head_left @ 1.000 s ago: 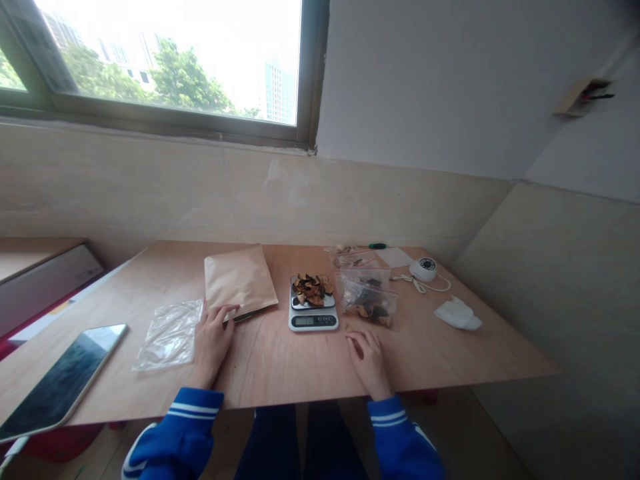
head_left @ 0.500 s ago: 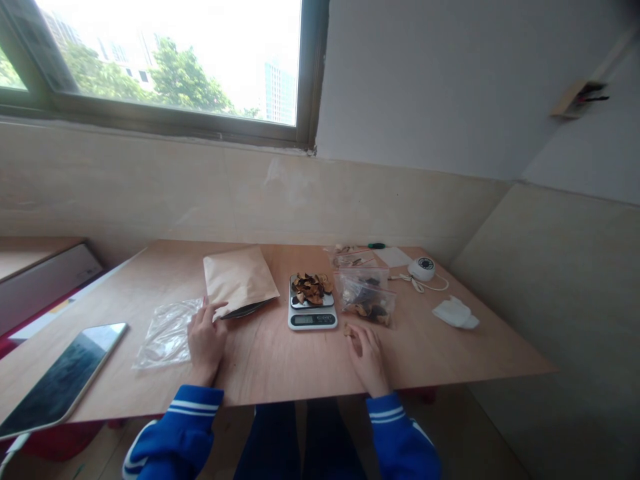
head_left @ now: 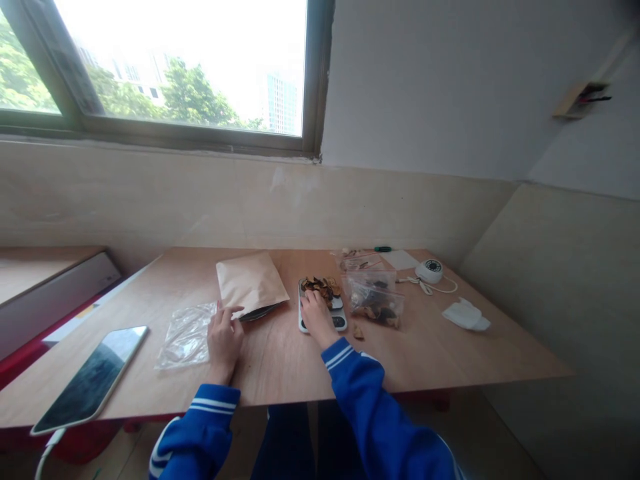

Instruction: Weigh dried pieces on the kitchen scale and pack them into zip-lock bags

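Brown dried slices [head_left: 320, 288] could be knocked off the scale [head_left: 342, 321] by the narrowly cupped right hand [head_left: 316, 312] — any hold unseen; the left hand [head_left: 225, 341] lies open.

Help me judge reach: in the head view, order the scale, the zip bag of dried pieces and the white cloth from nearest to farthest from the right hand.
1. Digital scale: directly under the right hand.
2. Zip bag of dried pieces: just right of the scale.
3. White cloth: farther right, towards the table's right end.
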Action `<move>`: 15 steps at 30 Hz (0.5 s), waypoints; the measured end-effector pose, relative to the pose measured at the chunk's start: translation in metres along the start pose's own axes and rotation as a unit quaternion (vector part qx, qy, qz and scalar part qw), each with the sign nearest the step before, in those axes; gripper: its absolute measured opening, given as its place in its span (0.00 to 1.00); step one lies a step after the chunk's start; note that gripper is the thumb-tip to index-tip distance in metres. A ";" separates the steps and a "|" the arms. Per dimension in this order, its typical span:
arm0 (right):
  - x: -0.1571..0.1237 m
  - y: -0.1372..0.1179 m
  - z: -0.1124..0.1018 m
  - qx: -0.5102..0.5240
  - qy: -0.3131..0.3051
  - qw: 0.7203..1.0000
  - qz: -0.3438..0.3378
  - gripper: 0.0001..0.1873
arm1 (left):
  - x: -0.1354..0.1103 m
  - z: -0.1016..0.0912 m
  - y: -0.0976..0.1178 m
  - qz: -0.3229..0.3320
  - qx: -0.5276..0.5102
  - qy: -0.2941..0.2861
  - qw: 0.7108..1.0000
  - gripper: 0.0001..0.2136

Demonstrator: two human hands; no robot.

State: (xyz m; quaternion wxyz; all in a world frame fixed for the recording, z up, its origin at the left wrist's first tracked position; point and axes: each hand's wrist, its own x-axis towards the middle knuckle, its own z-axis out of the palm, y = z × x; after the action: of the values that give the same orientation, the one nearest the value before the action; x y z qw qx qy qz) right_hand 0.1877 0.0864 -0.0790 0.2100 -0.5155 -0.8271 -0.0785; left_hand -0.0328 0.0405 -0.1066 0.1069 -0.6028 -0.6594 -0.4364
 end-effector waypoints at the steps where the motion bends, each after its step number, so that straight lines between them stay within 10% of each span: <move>1: 0.003 0.000 0.001 -0.023 -0.005 1.000 0.004 0.14 | 0.000 0.001 -0.001 0.003 -0.001 -0.001 1.000 0.14; 15: 0.015 0.012 0.007 -0.047 -0.027 0.998 -0.042 0.13 | -0.001 0.005 -0.005 -0.003 -0.019 0.006 1.000 0.12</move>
State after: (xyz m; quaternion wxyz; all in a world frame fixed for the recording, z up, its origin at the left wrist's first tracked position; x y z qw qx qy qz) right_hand 0.1912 0.1064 -0.0797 0.1596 -0.4912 -0.8489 -0.1122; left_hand -0.0352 0.0442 -0.1122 0.0980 -0.6002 -0.6524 -0.4523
